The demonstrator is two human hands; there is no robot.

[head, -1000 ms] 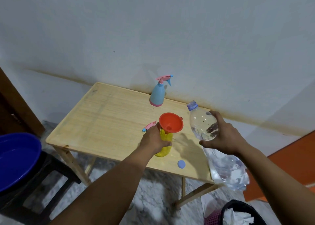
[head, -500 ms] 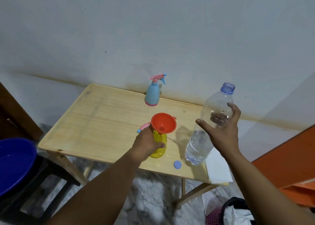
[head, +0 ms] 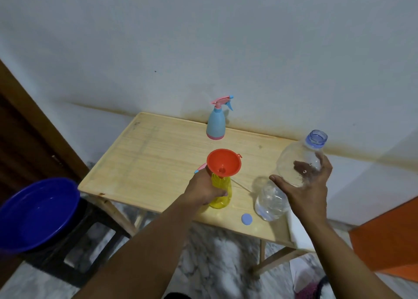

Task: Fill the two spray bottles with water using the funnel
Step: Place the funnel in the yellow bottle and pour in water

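Observation:
A yellow spray bottle (head: 222, 192) stands near the front of the wooden table (head: 158, 154), with an orange funnel (head: 223, 162) set in its neck. My left hand (head: 204, 189) grips this bottle's side. Its pink spray head (head: 200, 168) lies just behind my hand, mostly hidden. A large clear water bottle (head: 291, 176), uncapped, stands upright on the table to the right, a little water at its base; my right hand (head: 305, 185) is wrapped around its upper half. The blue spray bottle (head: 216, 123) with a pink trigger stands at the back edge.
A small blue cap (head: 246, 219) lies near the table's front edge. A white cloth (head: 298, 233) hangs at the front right corner. A dark blue basin (head: 36, 212) sits on a black stool to the left. An orange surface (head: 384, 233) is on the right.
One second ago the water bottle was tipped towards the funnel. My right hand has swung it upright and set it on the table to the right. My left hand stayed on the yellow bottle.

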